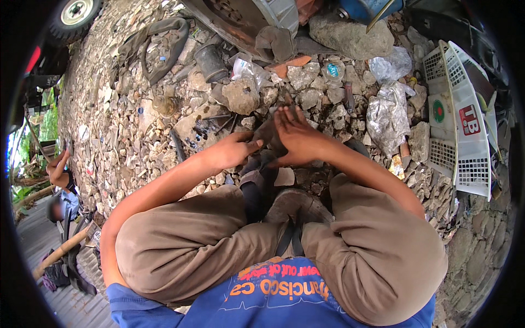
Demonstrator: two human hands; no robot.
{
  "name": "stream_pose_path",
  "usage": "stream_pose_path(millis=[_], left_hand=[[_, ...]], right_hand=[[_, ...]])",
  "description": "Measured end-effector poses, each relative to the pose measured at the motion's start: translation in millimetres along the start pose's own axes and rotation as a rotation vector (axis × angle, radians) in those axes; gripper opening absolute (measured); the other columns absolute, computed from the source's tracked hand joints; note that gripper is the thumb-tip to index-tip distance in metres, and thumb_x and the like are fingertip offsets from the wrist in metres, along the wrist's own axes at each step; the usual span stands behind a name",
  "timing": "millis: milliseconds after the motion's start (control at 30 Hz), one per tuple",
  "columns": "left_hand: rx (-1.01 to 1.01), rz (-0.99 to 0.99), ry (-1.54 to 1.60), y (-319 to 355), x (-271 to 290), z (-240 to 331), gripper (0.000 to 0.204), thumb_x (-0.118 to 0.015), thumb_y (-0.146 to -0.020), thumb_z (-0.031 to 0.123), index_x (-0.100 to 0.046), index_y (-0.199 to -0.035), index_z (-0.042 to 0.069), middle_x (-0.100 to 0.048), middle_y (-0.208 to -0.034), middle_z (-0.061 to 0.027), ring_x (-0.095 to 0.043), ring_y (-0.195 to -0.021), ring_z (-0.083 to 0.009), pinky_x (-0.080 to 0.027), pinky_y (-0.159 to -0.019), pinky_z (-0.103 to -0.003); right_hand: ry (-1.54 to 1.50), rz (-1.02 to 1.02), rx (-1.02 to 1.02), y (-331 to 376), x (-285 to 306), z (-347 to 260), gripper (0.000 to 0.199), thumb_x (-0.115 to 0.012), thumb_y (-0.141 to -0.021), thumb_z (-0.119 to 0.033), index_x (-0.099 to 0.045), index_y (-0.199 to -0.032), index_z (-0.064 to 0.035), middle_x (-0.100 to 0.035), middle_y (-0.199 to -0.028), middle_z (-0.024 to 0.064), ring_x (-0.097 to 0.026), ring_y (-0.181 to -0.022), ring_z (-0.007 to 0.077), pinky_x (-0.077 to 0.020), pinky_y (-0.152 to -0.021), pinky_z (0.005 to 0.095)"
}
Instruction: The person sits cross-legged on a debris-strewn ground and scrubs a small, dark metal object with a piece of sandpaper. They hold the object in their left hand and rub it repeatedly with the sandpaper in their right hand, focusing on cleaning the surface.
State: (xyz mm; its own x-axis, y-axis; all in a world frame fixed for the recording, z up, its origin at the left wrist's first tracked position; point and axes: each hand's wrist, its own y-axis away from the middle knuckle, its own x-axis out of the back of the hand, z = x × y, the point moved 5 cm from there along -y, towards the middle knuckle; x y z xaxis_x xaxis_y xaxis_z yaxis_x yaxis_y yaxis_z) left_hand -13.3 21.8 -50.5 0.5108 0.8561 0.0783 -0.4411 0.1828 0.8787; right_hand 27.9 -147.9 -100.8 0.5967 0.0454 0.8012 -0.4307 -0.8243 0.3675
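Note:
Between my bent knees, a dark brown piece (267, 133) of unclear kind lies low over the rubble, partly hidden by both hands. My left hand (236, 150) is closed on its left side, with the thumb pointing toward it. Across its right side lies my right hand (298, 136), fingers stretched forward and thumb spread toward me. Just left of the piece, thin dark rods (223, 123) rest beside a black oily stain on a flat stone. My dark footwear (252, 186) shows below the hands.
A tilted wheel rim (235, 22), a dark can (210, 63) and a big rock (353, 37) lie ahead. To the right are a crumpled silvery bag (387, 117) and a white plastic crate (456, 115). Another person (68, 202) sits far left; a dark rubber loop (164, 49) lies ahead left.

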Motion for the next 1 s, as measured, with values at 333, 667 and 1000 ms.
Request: stream_pose_path(millis=[333,667,1000], left_hand=[[-0.076,0.047,-0.141,-13,3,-10,0.072,-0.062,-0.102,0.042,-0.039,-0.154,-0.003,-0.067,-0.111,-0.0089,-0.056,-0.086,-0.0136,-0.048,-0.072,-0.029],[-0.045,0.076,-0.045,-5,1,-15,0.072,-0.063,-0.102,0.042,-0.040,-0.153,-0.002,-0.068,-0.105,-0.0069,-0.054,-0.079,-0.0105,-0.045,-0.064,-0.026],[-0.060,0.070,-0.090,-10,1,-15,0.073,-0.062,-0.102,0.043,-0.039,-0.153,-0.005,-0.069,-0.112,-0.0102,-0.054,-0.085,-0.0105,-0.046,-0.068,-0.028]], right_hand=[[0.062,-0.016,0.074,-1,2,-4,0.142,-0.065,-0.077,-0.081,-0.007,-0.147,0.0279,-0.017,-0.154,0.0495,-0.013,-0.152,0.0527,-0.0071,-0.127,0.0553],[-0.095,0.047,0.185,17,3,-34,0.137,-0.071,-0.079,-0.072,-0.004,-0.152,0.0213,-0.011,-0.158,0.0458,-0.008,-0.154,0.0514,-0.0064,-0.127,0.0540],[-0.104,0.149,0.181,14,8,-27,0.131,-0.089,-0.070,-0.048,-0.011,-0.156,0.0128,-0.020,-0.164,0.0323,-0.011,-0.155,0.0472,-0.0047,-0.127,0.0567]])
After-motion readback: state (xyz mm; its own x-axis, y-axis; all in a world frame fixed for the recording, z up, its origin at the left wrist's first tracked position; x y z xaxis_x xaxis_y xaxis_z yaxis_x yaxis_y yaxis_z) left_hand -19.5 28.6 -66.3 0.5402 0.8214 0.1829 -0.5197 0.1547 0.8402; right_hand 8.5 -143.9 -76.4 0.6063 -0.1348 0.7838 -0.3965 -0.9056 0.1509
